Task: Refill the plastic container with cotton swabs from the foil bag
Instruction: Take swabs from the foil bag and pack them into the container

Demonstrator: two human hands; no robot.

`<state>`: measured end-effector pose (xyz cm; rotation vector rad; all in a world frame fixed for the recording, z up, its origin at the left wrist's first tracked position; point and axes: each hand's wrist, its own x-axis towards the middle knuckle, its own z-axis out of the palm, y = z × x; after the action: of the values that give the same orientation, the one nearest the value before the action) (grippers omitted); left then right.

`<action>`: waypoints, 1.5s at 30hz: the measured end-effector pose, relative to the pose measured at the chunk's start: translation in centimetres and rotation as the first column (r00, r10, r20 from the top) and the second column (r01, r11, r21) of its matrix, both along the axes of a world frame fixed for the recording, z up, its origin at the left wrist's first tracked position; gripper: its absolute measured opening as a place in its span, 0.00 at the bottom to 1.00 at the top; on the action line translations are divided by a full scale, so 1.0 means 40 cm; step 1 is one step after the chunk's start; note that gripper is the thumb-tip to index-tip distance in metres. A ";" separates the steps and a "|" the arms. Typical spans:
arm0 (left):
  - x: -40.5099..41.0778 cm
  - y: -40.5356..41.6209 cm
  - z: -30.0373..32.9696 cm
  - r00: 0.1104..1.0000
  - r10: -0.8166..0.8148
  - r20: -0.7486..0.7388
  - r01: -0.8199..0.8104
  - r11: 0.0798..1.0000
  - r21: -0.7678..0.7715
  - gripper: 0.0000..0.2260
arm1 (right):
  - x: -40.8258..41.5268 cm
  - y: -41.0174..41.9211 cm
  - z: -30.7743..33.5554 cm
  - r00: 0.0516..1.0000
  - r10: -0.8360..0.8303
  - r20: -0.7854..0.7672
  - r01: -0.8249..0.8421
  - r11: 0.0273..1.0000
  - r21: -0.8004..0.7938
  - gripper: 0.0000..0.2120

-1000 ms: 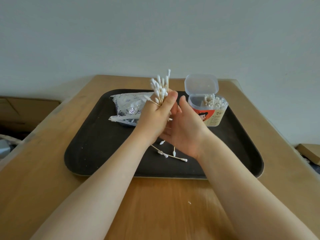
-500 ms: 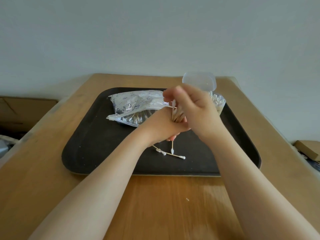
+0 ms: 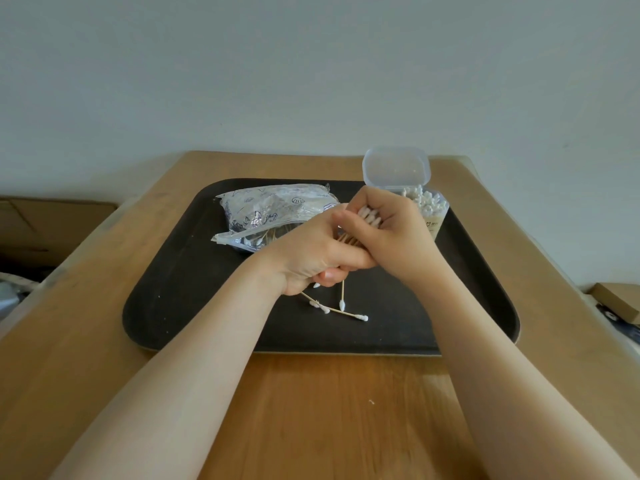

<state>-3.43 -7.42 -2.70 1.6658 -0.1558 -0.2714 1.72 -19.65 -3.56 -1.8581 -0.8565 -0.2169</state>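
A bunch of cotton swabs point(image 3: 367, 217) is held by both hands together, above the middle of a dark tray point(image 3: 180, 292). The right hand point(image 3: 391, 233) is curled round the top part of the bunch, and white tips are seen peeking out between its fingers. The left hand point(image 3: 311, 252) is wrapped round the lower part, where the wooden sticks are seen. The two hands are touching each other.

The plastic container point(image 3: 433, 216) is placed on the far right part of the tray, just behind the right hand. Its clear lid point(image 3: 396, 167) is tipped up at the back, and many white swab tips are seen inside it. The foil bag point(image 3: 273, 213) is laid on the far left part of the tray, just behind the left hand, with its open mouth turned toward the hands.

A few loose swabs point(image 3: 337, 308) are left lying on the tray, just below the left hand. The tray is set on a wooden tabletop point(image 3: 311, 410)
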 end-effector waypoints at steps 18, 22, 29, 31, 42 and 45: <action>0.032 -0.052 -0.044 0.680 0.600 -0.421 -0.730 0.503 -0.463 0.22 | -0.023 0.046 -0.043 0.949 -0.281 0.143 0.265 0.957 0.121 0.10; 0.026 -0.088 -0.035 0.753 0.646 -0.121 -0.616 0.629 -0.474 0.20 | -0.005 0.022 -0.024 0.923 -0.381 0.059 0.364 0.911 0.196 0.11; 0.019 -0.064 -0.052 0.646 0.626 0.437 -0.713 0.699 0.055 0.20 | -0.023 0.033 -0.010 0.950 -0.302 -0.076 0.310 0.896 0.319 0.16; 0.027 -0.055 -0.040 0.664 0.695 0.277 -0.716 0.697 -0.033 0.20 | -0.023 0.035 -0.013 0.961 -0.248 -0.124 0.276 0.897 0.345 0.15; 0.046 -0.098 -0.018 0.844 0.397 -0.361 -0.536 0.625 -0.567 0.16 | 0.005 -0.005 -0.020 0.929 -0.356 0.098 0.320 0.909 0.266 0.06; 0.059 -0.105 0.000 0.876 0.356 -0.326 -0.482 0.660 -0.576 0.17 | 0.010 -0.028 -0.003 0.959 -0.280 0.049 0.263 0.940 0.217 0.06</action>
<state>-1.08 -11.63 -2.69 0.9291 0.2668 -0.0011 2.12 -20.75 -3.68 -1.7727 -0.6007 -0.5367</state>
